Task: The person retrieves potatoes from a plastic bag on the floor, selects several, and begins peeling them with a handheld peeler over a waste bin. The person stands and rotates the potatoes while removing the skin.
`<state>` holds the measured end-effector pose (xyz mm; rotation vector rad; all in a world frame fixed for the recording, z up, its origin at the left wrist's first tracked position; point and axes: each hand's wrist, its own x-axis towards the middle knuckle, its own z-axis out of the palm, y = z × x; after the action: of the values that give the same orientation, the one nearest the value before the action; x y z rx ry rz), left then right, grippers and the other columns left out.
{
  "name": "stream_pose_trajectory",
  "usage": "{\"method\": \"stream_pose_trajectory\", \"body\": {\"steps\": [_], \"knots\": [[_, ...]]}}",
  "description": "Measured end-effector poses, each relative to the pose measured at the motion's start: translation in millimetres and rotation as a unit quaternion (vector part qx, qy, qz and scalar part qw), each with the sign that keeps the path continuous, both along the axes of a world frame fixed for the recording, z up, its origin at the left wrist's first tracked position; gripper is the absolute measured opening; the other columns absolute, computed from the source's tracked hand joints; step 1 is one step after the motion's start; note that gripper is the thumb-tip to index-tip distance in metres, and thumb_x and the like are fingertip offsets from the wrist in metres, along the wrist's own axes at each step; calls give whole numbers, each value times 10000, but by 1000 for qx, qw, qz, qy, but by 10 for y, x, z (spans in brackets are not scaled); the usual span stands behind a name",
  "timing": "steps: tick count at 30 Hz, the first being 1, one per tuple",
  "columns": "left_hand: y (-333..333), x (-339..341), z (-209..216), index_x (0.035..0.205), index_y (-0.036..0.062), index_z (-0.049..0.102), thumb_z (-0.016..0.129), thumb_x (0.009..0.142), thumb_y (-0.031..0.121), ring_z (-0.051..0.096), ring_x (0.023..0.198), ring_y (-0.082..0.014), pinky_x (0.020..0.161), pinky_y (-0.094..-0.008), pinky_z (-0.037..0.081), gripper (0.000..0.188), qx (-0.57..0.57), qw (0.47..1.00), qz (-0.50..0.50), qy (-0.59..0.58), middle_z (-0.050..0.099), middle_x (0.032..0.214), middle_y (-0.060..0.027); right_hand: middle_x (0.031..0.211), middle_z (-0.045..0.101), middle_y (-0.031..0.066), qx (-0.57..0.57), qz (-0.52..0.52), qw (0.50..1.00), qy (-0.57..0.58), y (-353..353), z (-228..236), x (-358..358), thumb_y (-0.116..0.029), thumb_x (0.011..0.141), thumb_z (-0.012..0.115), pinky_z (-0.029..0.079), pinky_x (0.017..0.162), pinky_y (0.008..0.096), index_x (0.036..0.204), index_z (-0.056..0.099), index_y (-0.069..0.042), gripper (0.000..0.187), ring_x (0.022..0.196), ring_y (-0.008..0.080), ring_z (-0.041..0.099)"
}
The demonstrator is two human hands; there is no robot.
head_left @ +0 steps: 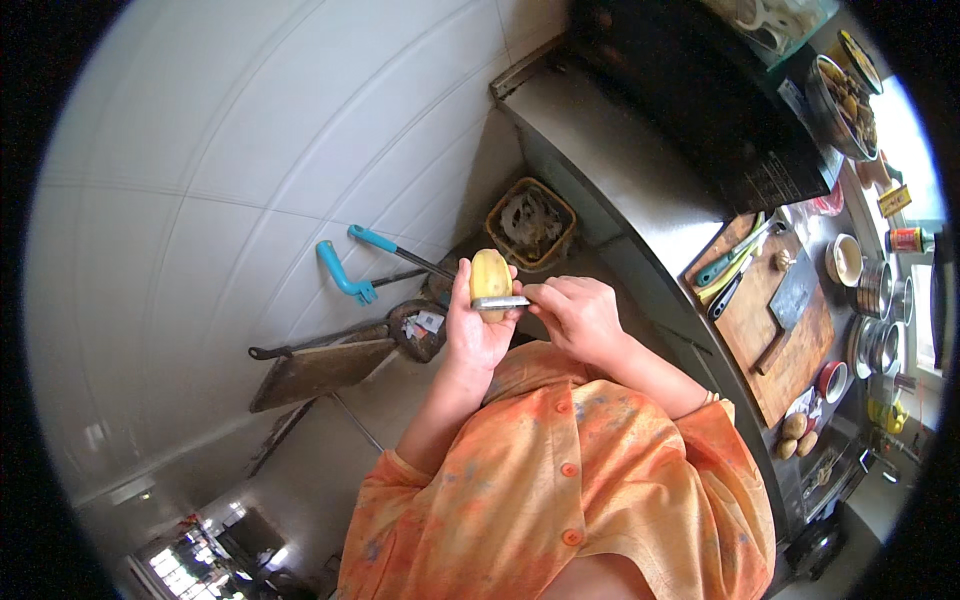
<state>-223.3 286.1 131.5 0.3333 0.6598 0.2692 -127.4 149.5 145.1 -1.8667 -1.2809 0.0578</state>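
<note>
A partly peeled potato [491,272] stands upright in my left hand [478,335], its bare yellow flesh showing above and brown skin at the lower end. My left fingers and thumb wrap around its sides. From the right, my right hand [583,315] grips the handle end of a peeler [500,303], whose metal head lies across the lower part of the potato and touches it. Most of the peeler's handle is hidden in my right fist. Beyond both hands, a bin [571,213] with a liner stands on the floor.
On the right counter lies a wooden cutting board [745,345] with a cleaver [790,295], a green-handled knife [722,265] and garlic [783,260]. Several potatoes [795,428] sit beside it, near metal bowls [873,287]. Blue-handled cleaning tools [343,275] lean at the left wall.
</note>
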Motion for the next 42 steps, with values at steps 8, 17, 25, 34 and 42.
{"method": "stream_pose_trajectory", "body": {"steps": [8,17,25,34,42], "knots": [[-240,132,-85,1077,80,564,449,968,488,614,777,-205,569,-306,478,437,-30,999,-24,13,636,946,-96,650,564,38,-27,-27,999,-33,-249,-65,93,-155,729,700,449,503,347,926,651,-112,208,583,232,586],[-290,154,-206,1082,84,571,454,974,467,618,745,-220,541,-296,489,415,-83,995,-60,-14,649,953,-111,645,525,18,-54,-37,997,-52,-359,-140,144,-187,745,663,458,518,354,906,635,-150,167,596,214,588],[-6,111,-248,1074,88,570,476,964,470,579,710,-216,488,-271,426,408,-62,988,-142,-9,621,935,-97,706,606,59,-58,-133,989,-2,-107,-168,75,-160,784,651,473,543,386,901,617,-117,129,648,270,619],[363,93,-82,1221,93,525,417,977,488,545,780,-225,513,-274,445,477,-106,979,-155,-80,584,1036,-120,827,677,94,-230,-307,904,189,359,-641,335,-285,928,540,499,645,416,1041,605,-144,191,795,329,652],[630,191,-199,1177,81,550,470,955,501,582,815,-211,609,-299,450,482,-56,989,-131,-36,627,1022,-112,787,642,113,-84,-250,955,139,431,-67,-146,-192,883,589,495,598,400,999,606,-119,139,725,312,642]]}}
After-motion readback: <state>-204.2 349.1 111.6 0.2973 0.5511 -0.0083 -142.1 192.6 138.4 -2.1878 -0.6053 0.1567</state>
